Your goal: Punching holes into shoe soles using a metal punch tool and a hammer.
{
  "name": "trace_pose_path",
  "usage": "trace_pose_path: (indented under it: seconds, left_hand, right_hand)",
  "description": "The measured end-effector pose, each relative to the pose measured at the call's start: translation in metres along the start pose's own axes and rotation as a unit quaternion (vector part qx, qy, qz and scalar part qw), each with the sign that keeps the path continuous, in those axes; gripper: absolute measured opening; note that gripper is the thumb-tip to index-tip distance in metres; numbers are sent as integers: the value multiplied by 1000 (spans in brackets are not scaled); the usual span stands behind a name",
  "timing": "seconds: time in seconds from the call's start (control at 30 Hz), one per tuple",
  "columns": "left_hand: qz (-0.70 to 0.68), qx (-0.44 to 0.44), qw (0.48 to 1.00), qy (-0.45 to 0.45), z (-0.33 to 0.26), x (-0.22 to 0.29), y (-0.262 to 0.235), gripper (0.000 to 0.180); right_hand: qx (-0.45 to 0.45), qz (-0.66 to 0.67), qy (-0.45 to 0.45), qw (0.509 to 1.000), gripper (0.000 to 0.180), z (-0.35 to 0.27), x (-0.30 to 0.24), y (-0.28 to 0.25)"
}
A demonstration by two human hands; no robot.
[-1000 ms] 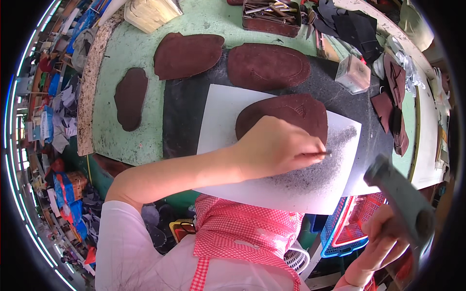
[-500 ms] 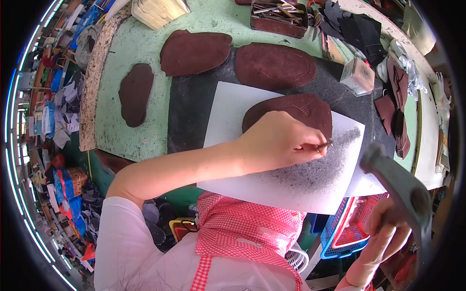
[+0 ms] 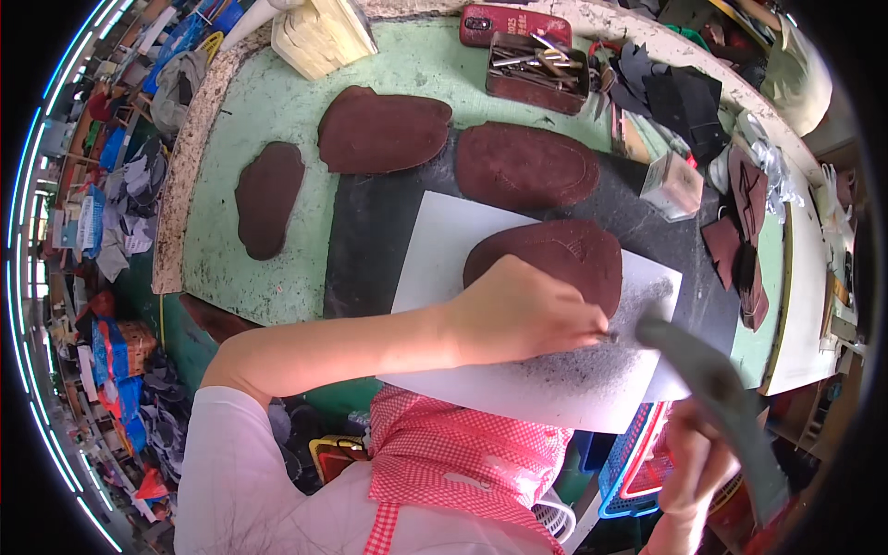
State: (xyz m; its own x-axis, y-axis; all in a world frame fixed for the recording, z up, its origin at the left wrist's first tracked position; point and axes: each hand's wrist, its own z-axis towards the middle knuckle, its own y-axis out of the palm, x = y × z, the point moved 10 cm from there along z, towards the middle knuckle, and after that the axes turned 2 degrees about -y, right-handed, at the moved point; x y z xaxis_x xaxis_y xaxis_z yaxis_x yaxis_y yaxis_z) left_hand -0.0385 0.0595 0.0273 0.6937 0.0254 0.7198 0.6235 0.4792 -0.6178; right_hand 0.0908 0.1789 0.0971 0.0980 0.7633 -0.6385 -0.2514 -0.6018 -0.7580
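Observation:
My left hand [image 3: 523,310] is closed on a thin metal punch [image 3: 610,337], of which only a dark end shows. It covers the near part of a brown leather piece [image 3: 555,250] lying on a white sheet [image 3: 435,240]. Dark specks are scattered over this sheet, mostly near the punch. In my right hand [image 3: 694,453] I grip a hammer [image 3: 717,388], blurred by motion; its head is raised just right of the punch, apart from it. Further brown pieces lie beyond: one [image 3: 527,166] behind the sheet, another [image 3: 384,129] to its left, and a narrow one [image 3: 270,199] at the left.
Under the sheet is a black mat [image 3: 365,250] on a green table. At the back stand a tin of metal tools [image 3: 536,79] and a red phone case [image 3: 513,25]. A clear box [image 3: 672,187] and leather scraps [image 3: 751,240] lie right. Baskets [image 3: 629,472] sit below the table edge.
The hammer in my right hand has swung left, nearer the punch. My left hand keeps its hold on the punch. The view has shifted, so the table things appear lower.

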Motion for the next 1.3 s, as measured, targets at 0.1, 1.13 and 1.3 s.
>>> trace_pose_path:
  seconds: [0.1, 1.13, 1.3]
  left_hand:
    - [-125, -29, 987, -95, -2, -22, -3, 16]
    - [-176, -103, 968, -144, -6, -38, 4, 15]
    - [-32, -14, 999, -10, -9, -8, -7, 16]
  right_hand:
    - [-19, 144, 58, 988, 35, 4, 7, 20]
    - [161, 253, 102, 948, 47, -21, 29, -14]
    - [-56, 229, 119, 965, 38, -14, 25, 6]
